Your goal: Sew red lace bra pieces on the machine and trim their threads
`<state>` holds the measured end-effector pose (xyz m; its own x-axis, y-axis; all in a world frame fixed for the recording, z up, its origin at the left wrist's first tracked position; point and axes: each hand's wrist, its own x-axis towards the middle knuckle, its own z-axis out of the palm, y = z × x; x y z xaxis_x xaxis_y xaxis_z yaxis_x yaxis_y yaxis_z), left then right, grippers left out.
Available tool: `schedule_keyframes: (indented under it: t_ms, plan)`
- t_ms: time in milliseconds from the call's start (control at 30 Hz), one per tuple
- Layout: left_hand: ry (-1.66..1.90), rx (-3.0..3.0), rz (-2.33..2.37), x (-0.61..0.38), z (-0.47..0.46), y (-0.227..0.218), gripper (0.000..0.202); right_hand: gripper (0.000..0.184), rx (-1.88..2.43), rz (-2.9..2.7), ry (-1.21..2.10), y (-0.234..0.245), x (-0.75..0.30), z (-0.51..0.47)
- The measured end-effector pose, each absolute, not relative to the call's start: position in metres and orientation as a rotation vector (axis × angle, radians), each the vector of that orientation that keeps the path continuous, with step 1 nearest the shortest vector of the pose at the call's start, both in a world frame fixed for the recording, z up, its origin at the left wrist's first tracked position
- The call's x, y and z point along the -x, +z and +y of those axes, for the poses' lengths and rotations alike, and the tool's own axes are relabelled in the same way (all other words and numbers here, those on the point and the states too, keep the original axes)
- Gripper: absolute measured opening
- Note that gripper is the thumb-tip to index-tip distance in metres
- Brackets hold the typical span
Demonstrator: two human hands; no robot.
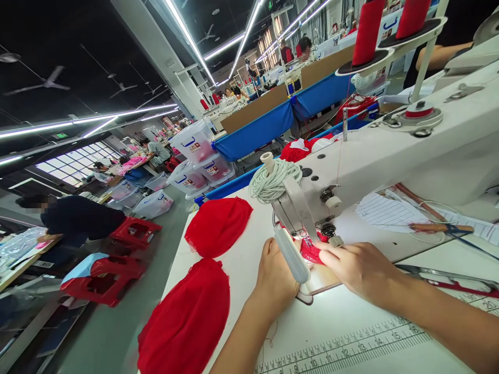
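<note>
A piece of red lace fabric [311,252] lies under the needle area of a white sewing machine [390,150]. My right hand [360,270] pinches its right edge, thumb and fingers close together. On the other side, my left hand [277,275] is curled beside the presser foot. A grey-white lamp [291,254] on the machine head covers part of that hand, so what its fingers hold is hidden. To the left of my hands, two red fabric cup-shaped pieces, one farther off [218,226] and one nearer [187,322], rest on the white table [241,275].
A coil of pale cord [273,182] hangs on the machine head. Scissors [460,280] and a wooden-handled tool [440,227] lie at right. A printed ruler [351,350] runs along the front. Red stools [105,280] and a bent-over person [81,221] are at left.
</note>
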<state>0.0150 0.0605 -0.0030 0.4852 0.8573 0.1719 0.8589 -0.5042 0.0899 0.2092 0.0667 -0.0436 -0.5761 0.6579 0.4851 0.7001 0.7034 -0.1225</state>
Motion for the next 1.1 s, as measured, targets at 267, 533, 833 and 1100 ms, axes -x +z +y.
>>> schedule_keyframes:
  t_ms: [267,533,833,1100]
  plan:
    - [-0.398,2.632,-1.645,-0.012,0.074,-0.019,0.033,0.019,1.143,-2.376,-0.101,-0.042,-0.205,0.072]
    - [-0.625,2.734,-1.308,-0.007,0.075,-0.022,0.021,0.019,1.208,-2.366,-0.071,-0.038,-0.207,0.076]
    - [-0.532,2.819,-1.159,-0.005,0.068,-0.019,0.022,0.019,1.248,-2.422,-0.040,-0.039,-0.208,0.069]
    - [-0.562,2.591,-1.429,-0.017,0.072,-0.019,0.016,0.016,1.400,-2.332,-0.016,-0.037,-0.201,0.079]
